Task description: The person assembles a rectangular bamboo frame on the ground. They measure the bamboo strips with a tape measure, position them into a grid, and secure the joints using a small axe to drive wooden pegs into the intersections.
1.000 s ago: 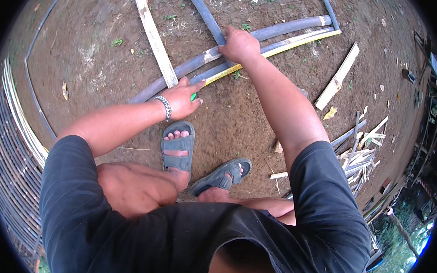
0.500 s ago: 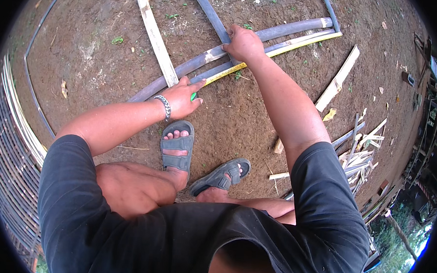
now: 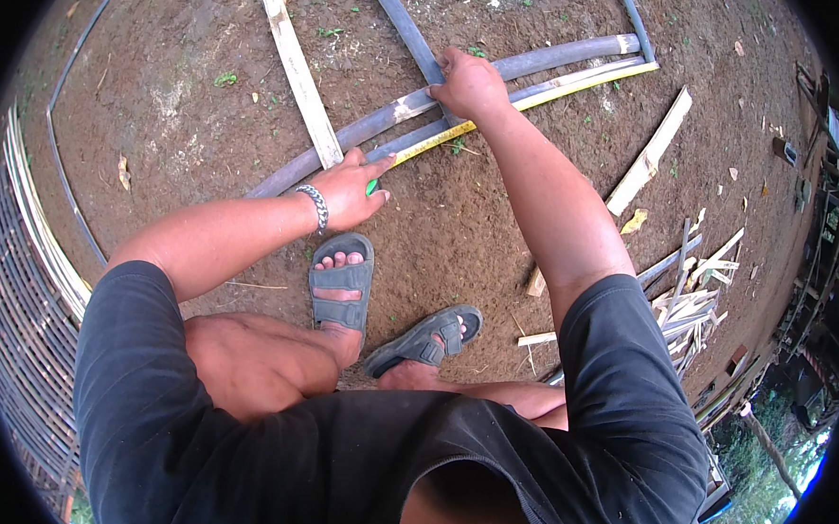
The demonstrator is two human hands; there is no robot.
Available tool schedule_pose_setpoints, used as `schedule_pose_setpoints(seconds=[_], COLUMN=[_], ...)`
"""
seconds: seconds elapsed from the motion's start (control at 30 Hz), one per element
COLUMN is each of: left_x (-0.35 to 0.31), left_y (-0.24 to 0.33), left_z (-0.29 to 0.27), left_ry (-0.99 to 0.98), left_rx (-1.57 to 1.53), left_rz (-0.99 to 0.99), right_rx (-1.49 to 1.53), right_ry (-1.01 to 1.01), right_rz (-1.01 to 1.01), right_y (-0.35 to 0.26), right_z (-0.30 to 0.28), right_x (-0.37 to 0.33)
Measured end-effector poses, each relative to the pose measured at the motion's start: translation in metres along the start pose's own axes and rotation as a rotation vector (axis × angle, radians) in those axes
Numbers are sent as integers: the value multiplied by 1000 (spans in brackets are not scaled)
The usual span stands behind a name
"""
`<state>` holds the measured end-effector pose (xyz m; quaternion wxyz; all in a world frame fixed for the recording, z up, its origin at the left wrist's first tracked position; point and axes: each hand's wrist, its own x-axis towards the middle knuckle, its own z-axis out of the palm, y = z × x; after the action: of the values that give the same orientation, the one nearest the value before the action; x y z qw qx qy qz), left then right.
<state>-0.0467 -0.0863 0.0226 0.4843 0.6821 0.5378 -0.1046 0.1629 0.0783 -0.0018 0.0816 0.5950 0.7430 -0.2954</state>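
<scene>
My left hand (image 3: 347, 188) is closed round a tape measure, whose green case (image 3: 372, 186) shows only in part between the fingers. Its yellow blade (image 3: 430, 146) runs out to the right along the near edge of a split strip (image 3: 581, 78). With the fingers of my right hand (image 3: 471, 84) I grip a grey crosswise pole (image 3: 401, 22) where it meets a long grey-brown pole (image 3: 563, 57); the fingertips are partly hidden. A pale flat strip (image 3: 295, 61) reaches from the far side to just beside my left hand.
Pale split offcuts (image 3: 687, 309) lie heaped at the right, with a longer pale piece (image 3: 648, 155) beyond them. Rows of long thin slats (image 3: 31, 337) stretch along the left edge. A thin grey pole (image 3: 59, 162) lies on the dirt there. My sandalled feet (image 3: 340, 286) stand close below the hands.
</scene>
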Motion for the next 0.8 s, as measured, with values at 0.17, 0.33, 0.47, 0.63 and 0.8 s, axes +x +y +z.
schedule_pose_setpoints(seconds=[0.17, 0.33, 0.47, 0.63, 0.8], left_x=[1, 2, 2, 2, 2], left_y=[0, -1, -1, -1, 0], left_z=[0, 0, 0, 1, -1], left_ry=[-1, -2, -1, -1, -18], left_rx=[2, 3, -3, 1, -10], left_rz=[-3, 0, 1, -6, -19], right_rx=[-9, -5, -16, -22, -26], right_ry=[-7, -1, 12, 6, -10], right_rz=[4, 3, -3, -9, -10], right_y=[1, 4, 4, 3, 3], right_z=[0, 2, 2, -1, -1], right_x=[1, 3, 4, 1, 2])
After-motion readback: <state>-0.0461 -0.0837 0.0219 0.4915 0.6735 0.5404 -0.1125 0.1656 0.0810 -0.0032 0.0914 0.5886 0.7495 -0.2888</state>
